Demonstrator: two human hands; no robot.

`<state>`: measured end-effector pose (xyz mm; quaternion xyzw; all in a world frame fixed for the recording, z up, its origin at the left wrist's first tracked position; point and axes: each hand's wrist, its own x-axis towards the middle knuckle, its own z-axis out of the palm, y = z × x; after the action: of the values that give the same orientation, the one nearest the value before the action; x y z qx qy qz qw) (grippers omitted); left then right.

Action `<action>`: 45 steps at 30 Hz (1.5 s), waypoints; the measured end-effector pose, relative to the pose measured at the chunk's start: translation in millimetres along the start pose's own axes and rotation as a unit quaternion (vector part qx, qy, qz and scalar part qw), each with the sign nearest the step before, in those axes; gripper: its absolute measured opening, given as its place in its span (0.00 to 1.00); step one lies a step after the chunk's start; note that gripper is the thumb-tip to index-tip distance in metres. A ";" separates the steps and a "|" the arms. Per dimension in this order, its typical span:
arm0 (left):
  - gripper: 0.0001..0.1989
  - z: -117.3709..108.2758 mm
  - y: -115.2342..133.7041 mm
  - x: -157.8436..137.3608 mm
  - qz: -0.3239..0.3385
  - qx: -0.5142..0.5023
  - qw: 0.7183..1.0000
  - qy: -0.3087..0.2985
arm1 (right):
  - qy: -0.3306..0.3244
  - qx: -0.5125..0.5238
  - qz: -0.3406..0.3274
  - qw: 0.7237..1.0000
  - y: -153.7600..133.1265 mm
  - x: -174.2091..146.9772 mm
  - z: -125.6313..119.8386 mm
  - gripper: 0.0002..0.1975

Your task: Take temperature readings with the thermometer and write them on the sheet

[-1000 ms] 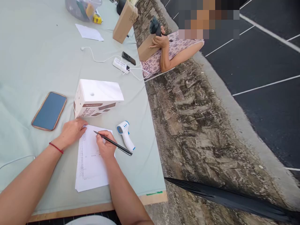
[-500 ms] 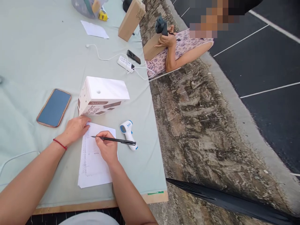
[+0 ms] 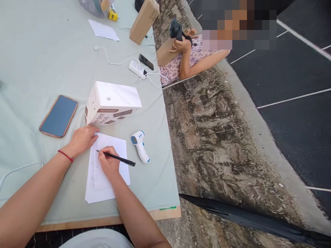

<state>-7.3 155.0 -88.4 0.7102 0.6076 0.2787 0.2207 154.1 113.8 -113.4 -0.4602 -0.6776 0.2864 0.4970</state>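
My right hand [image 3: 108, 164] grips a black pen [image 3: 121, 159] with its tip on a printed paper sheet [image 3: 102, 181] lying on the pale green tablecloth [image 3: 46, 62]. My left hand [image 3: 81, 139], with a red string at the wrist, rests flat on the sheet's upper left corner. Just beyond the sheet stands a white carton [image 3: 112, 102] with brown lettering. A white and blue infrared thermometer [image 3: 139, 145] lies right of the sheet.
A phone [image 3: 58, 116] lies face up left of the carton. Farther back are a power strip [image 3: 137, 69] with white cables, a dark phone [image 3: 146, 61], a cardboard box [image 3: 143, 20] and a paper. Another person [image 3: 191, 55] holds a box and black device. A black folded umbrella [image 3: 245, 218] lies on the ground.
My right hand has slid left across the sheet, the pen tip now nearer the left margin. The left hand stays on the sheet. The view has shifted slightly.
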 end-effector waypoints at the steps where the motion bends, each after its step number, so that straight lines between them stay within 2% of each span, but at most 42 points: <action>1: 0.11 -0.2 0.1 0.0 0.001 0.001 1.000 0.001 | -0.004 -0.006 0.008 1.000 0.0 -0.2 0.4 0.08; 7: 0.11 -2.1 1.1 -0.1 -0.005 0.000 1.000 -0.003 | -0.017 -0.032 0.033 0.999 -0.7 -1.0 1.2 0.09; 20: 0.11 -1.0 1.2 0.1 -0.006 -0.002 1.000 0.001 | -0.016 -0.035 0.012 0.999 -3.7 -0.4 1.8 0.08; 36: 0.09 -4.8 3.9 -0.6 -0.009 -0.003 1.000 -0.009 | -0.013 -0.029 0.041 0.999 -3.1 1.0 1.2 0.10; 45: 0.11 -3.0 3.3 -0.7 -0.005 -0.002 1.000 -0.002 | -0.021 -0.053 0.033 0.998 -2.4 0.7 0.2 0.09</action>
<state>-6.9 153.7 -84.1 0.7076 0.6100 0.2769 0.2247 153.1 113.5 -111.2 -0.5019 -0.6864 0.2760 0.4482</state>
